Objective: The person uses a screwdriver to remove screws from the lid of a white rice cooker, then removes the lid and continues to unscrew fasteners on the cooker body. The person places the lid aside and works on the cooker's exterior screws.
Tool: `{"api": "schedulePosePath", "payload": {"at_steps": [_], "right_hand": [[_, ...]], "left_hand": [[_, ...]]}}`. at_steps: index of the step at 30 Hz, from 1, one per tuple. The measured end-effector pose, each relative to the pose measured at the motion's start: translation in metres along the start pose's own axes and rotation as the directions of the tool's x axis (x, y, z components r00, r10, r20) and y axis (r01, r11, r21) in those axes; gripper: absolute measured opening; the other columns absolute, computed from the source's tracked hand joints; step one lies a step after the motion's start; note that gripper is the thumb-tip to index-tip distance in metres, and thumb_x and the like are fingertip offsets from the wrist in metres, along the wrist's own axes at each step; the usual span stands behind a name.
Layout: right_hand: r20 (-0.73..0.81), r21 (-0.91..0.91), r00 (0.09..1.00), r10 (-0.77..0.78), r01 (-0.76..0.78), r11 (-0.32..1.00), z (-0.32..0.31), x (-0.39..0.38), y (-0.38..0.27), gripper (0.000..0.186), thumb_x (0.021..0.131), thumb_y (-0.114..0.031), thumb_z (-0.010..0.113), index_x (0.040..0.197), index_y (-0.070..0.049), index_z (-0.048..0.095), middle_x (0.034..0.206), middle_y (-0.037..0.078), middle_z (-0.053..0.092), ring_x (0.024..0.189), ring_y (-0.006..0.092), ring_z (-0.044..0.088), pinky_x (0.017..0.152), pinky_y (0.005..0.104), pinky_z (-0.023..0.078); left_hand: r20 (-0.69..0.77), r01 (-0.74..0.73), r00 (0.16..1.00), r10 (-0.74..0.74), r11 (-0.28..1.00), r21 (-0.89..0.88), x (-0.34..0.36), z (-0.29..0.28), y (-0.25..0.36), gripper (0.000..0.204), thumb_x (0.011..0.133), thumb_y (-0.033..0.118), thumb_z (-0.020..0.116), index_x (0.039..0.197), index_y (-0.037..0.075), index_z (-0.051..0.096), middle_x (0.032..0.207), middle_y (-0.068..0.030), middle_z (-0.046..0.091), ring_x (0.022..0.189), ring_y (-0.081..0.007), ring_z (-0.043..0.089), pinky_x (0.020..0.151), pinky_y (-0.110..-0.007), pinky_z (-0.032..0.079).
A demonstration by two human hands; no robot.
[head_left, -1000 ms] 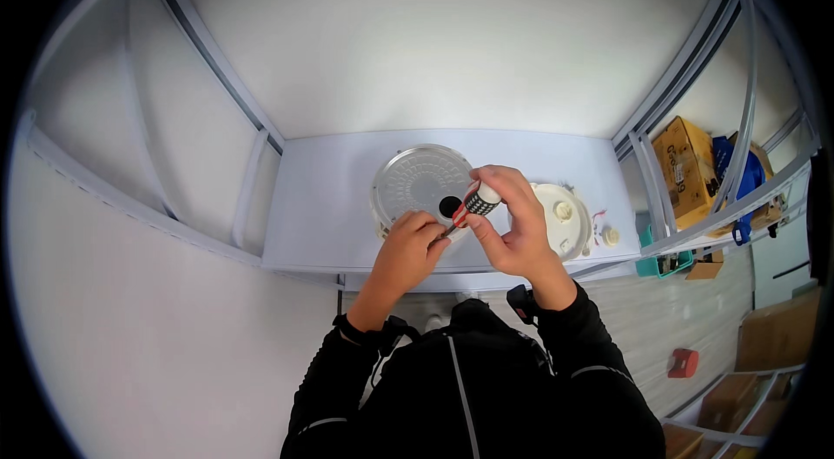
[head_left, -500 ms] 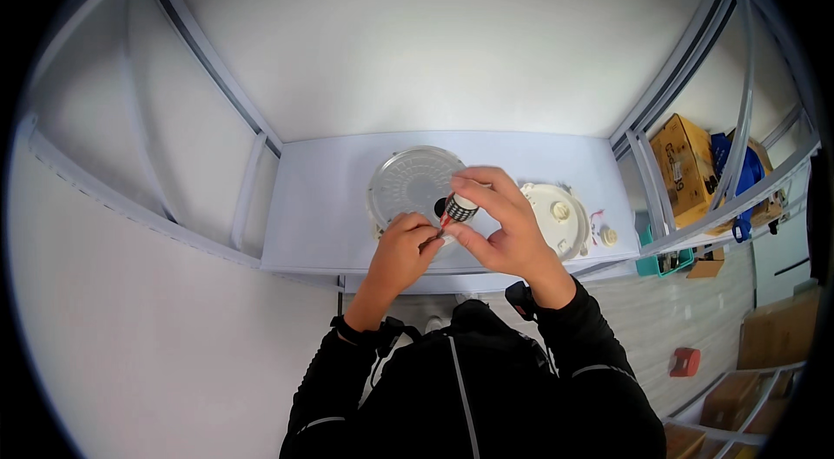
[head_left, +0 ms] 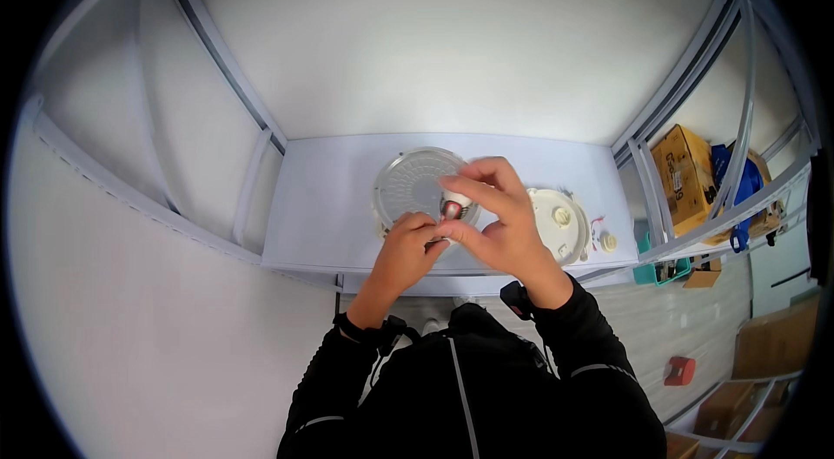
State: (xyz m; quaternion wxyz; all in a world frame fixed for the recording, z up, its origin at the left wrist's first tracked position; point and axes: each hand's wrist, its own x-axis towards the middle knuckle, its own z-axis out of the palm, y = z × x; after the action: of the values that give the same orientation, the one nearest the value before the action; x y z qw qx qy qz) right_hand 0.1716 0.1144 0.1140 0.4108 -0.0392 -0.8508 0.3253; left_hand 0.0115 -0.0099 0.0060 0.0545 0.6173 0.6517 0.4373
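Above the white table (head_left: pixel 321 190), the right hand (head_left: pixel 502 220) has its thumb and fingers bent round the white end of what looks like a screwdriver (head_left: pixel 453 205), while the left hand (head_left: pixel 405 244) is curled up small by the tool's low end, and I cannot tell what its fingers pinch. Just past both hands lies the clear round disc (head_left: pixel 407 184), partly hidden, with the cream round base (head_left: pixel 569 237) and a small cream ring (head_left: pixel 608 243) off to the right. I think the work is partway along: the round parts lie apart, but the bit at the tool's tip looks unfinished.
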Motion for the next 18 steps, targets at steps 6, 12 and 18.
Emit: {"api": "schedulePosePath", "payload": {"at_steps": [6, 12, 18], "right_hand": [[-0.032, 0.199, 0.997, 0.069, -0.061, 0.978, 0.002, 0.005, -0.001, 0.044, 0.091, -0.002, 0.081, 0.134, -0.001, 0.07, 0.124, 0.015, 0.068, 0.111, 0.0261, 0.07, 0.096, 0.0356, 0.056], [0.006, 0.016, 1.0, 0.025, -0.025, 1.0, -0.003, -0.001, 0.004, 0.046, 0.094, -0.003, 0.077, 0.139, 0.0, 0.066, 0.131, 0.019, 0.069, 0.118, 0.0283, 0.07, 0.1, 0.0375, 0.056], [-0.164, 0.2, 0.982, 0.095, -0.062, 0.978, 0.01, 0.01, -0.01, 0.041, 0.089, -0.008, 0.085, 0.128, -0.003, 0.075, 0.116, 0.014, 0.071, 0.1, 0.0242, 0.07, 0.087, 0.0351, 0.056]], "left_hand": [[0.025, -0.008, 1.0, 0.008, 1.0, -0.01, -0.002, -0.002, -0.006, 0.019, 0.083, 0.007, 0.084, 0.099, 0.002, 0.074, 0.105, -0.0073, 0.072, 0.097, -0.0326, 0.065, 0.085, -0.044, 0.056], [0.028, 0.027, 0.999, -0.027, 1.0, -0.016, 0.001, -0.003, -0.001, 0.014, 0.082, 0.005, 0.084, 0.093, 0.001, 0.077, 0.099, -0.008, 0.068, 0.097, -0.0319, 0.064, 0.087, -0.043, 0.055], [0.031, 0.053, 0.998, -0.052, 0.999, -0.009, 0.001, -0.005, 0.0, 0.014, 0.082, 0.005, 0.084, 0.093, 0.001, 0.077, 0.098, -0.0078, 0.068, 0.097, -0.0319, 0.064, 0.086, -0.043, 0.055]]}}
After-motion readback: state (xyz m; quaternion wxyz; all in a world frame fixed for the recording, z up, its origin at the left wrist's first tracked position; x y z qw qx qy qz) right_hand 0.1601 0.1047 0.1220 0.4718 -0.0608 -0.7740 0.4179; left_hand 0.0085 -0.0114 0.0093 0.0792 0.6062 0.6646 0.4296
